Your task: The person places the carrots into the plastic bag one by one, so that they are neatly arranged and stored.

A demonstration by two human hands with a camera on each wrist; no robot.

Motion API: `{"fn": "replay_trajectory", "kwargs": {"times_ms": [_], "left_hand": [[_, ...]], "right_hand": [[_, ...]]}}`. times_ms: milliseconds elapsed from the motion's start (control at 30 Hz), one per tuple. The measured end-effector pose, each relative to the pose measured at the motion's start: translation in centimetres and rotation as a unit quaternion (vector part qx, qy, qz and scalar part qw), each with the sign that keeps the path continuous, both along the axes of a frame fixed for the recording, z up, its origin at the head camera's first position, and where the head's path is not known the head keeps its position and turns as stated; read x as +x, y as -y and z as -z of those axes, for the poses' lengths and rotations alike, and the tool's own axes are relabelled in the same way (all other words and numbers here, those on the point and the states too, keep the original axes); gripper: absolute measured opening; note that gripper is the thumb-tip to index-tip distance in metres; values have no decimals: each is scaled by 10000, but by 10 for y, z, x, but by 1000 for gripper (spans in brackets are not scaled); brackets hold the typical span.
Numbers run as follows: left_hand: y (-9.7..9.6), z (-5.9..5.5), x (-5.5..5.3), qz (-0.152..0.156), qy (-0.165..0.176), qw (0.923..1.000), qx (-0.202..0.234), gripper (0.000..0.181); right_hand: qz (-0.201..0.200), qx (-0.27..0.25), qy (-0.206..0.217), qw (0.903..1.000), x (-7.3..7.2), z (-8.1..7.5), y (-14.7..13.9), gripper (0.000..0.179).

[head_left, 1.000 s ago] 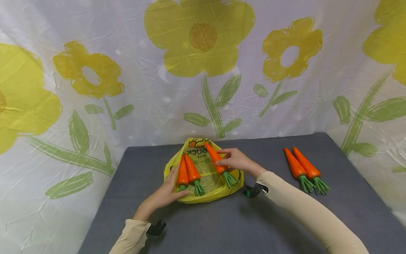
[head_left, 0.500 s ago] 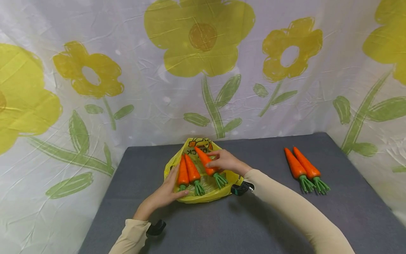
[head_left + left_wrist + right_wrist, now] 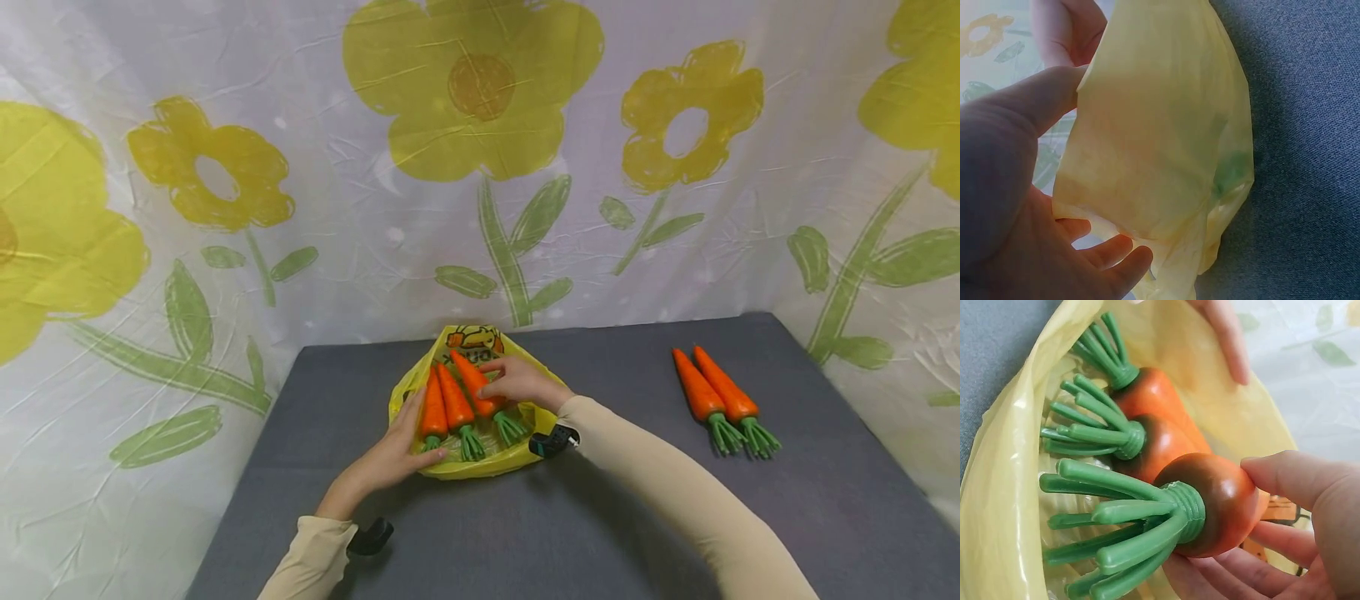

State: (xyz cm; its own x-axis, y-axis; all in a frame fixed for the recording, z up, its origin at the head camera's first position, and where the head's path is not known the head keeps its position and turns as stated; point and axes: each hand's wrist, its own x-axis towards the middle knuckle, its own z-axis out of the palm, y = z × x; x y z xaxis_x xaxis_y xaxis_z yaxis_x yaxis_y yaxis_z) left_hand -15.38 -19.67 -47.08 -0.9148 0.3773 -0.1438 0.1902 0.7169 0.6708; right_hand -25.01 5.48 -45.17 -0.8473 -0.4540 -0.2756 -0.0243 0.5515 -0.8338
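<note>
A yellow plastic bag (image 3: 501, 457) lies with its mouth toward me, a printed duck on its far wall. Two orange carrots (image 3: 432, 410) with green tops rest inside on the left. My right hand (image 3: 525, 383) holds a third carrot (image 3: 471, 382) within the bag, thumb and fingers around its thick end (image 3: 1219, 503) in the right wrist view. At the bag's left rim, my left hand (image 3: 390, 446) holds the side; the left wrist view shows the thumb over the edge and curled fingertips (image 3: 1110, 251) outside. The bag wall hides part of that hand.
Two more carrots (image 3: 716, 400) lie side by side on the right of the grey table (image 3: 480, 542). A white cloth with yellow flowers (image 3: 472, 92) hangs behind the table and along its sides.
My right hand has carried its carrot left and slightly down, closer to the two carrots in the bag. The left hand stays in place at the rim.
</note>
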Motion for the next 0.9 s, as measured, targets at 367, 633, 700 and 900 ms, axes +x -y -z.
{"fn": "replay_trajectory", "kwargs": {"times_ms": [367, 633, 700, 900], "left_hand": [[1, 2, -1, 41, 5, 10000, 17, 104], [1, 1, 0, 31, -21, 10000, 60, 105], [0, 1, 0, 18, -7, 10000, 82, 105], [0, 1, 0, 6, 64, 9999, 108, 105]], "right_hand": [[66, -166, 29, 9998, 3, 7, 5, 57], [163, -107, 27, 9998, 0, 14, 8, 58], [180, -108, 64, 9998, -1, 15, 9, 57], [345, -200, 338, 9986, -1, 17, 11, 55]]}}
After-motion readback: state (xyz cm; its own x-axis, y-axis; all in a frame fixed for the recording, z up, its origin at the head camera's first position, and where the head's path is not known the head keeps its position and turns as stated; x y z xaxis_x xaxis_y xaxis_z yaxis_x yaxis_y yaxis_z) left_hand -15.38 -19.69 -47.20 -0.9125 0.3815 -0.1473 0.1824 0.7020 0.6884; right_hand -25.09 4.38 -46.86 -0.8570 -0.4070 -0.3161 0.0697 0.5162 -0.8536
